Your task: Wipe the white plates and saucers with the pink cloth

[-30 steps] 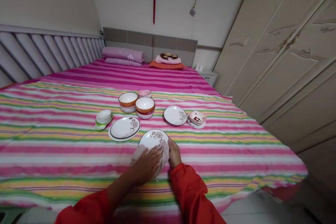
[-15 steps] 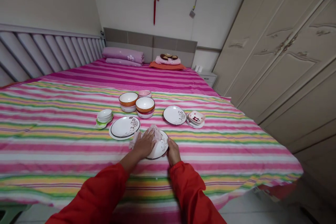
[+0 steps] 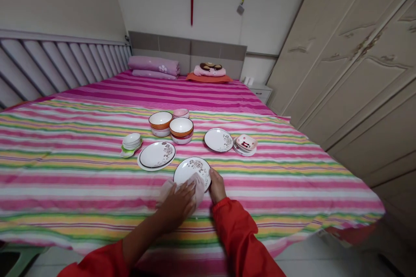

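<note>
A white plate (image 3: 189, 167) with a dark rim and a floral print is held just above the striped cloth. My right hand (image 3: 217, 185) grips its right edge, thumb on top and fingers underneath. A pale pink cloth (image 3: 199, 187) lies bunched over the plate's near part. Pressing that cloth against the plate is my left hand (image 3: 178, 203), its fingers curved over the fabric. Beyond it on the left rests another floral plate (image 3: 156, 155) on top of a white one. To the right is one more floral plate (image 3: 218, 140).
Stacked bowls (image 3: 181, 127) stand behind the plates. Small white dishes (image 3: 131, 139) sit at left on a green dish, and a pink-patterned dish (image 3: 246, 142) tops small plates at right. The striped cloth (image 3: 286, 181) covers the bed, and a wardrobe (image 3: 357, 73) stands at right.
My left hand has slid the cloth from the plate's far left part down to its near edge, uncovering the far side. My right hand keeps its grip on the rim.
</note>
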Demonstrator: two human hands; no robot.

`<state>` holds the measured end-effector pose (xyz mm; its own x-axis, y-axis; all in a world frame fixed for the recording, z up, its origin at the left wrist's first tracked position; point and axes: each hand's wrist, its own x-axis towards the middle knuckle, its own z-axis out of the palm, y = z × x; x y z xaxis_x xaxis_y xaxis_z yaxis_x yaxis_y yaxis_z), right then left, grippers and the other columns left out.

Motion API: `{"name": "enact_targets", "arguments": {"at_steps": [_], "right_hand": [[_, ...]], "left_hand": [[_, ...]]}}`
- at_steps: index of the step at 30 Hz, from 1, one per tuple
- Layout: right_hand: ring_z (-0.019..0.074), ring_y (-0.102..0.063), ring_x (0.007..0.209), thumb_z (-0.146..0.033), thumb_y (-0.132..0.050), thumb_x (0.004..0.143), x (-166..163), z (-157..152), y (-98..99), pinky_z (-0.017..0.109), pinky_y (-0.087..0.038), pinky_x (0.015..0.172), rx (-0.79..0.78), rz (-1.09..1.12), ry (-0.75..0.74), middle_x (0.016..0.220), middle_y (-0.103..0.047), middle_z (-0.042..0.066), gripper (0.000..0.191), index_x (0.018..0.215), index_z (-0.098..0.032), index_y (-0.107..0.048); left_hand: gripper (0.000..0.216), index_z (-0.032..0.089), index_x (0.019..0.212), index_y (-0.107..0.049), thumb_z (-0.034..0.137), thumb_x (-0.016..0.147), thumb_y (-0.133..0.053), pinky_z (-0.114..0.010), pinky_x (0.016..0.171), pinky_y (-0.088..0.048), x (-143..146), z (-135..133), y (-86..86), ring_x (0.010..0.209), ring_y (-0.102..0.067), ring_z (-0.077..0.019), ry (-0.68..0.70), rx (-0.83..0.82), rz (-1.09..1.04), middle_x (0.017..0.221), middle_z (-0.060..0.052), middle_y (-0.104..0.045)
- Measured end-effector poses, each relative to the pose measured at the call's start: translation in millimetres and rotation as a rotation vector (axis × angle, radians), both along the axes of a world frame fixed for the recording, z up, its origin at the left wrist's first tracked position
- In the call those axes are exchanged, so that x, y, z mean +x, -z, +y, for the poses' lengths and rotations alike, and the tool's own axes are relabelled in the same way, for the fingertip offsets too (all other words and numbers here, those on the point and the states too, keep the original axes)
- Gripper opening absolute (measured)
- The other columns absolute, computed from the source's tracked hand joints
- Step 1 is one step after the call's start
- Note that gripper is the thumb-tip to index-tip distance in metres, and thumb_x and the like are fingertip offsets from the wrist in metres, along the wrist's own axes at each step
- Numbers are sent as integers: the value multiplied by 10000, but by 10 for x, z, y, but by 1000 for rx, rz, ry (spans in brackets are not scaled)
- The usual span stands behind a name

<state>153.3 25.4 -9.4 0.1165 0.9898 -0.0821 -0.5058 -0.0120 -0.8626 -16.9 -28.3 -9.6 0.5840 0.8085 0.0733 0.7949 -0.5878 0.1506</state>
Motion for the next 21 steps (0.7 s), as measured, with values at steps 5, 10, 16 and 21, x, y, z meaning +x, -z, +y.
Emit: {"name": "enact_targets", "arguments": {"at_steps": [5,10,16,21], "right_hand": [[192,-650,763,-456,-670,682,26,21,4,316,-507,749,2,11,-10,825,-734,43,339,849,-163,-706],[160,-643,688,-460,-676,685,37,63,69,273,-511,667,21,35,-8,814,-729,36,358,880,-160,-694],[98,-406,277,-568,-631,697,32,63,113,219,-297,284,-48,-18,-69,390,-524,-57,432,812,-151,-653],[91,-408,264,-572,-612,712,29,61,113,205,-257,269,-28,-61,-55,381,-517,-52,436,796,-146,-644]], "left_hand": [[491,185,1410,-330,328,953,-227,-495,1084,-230,305,176,-130,1374,-255,-252,98,-23,-10,1489,-95,-319],[513,135,1395,-357,349,953,-210,-492,1110,-169,505,566,-244,1391,-210,-244,32,-72,-18,1496,-120,-290],[529,158,1413,-323,379,940,-238,-514,1099,-171,446,892,-261,1387,-221,-258,-167,-111,-19,1509,-109,-256],[505,173,1386,-382,353,929,-267,-548,1100,-124,221,867,-251,1377,-247,-268,-299,-51,44,1487,-96,-306]]}}
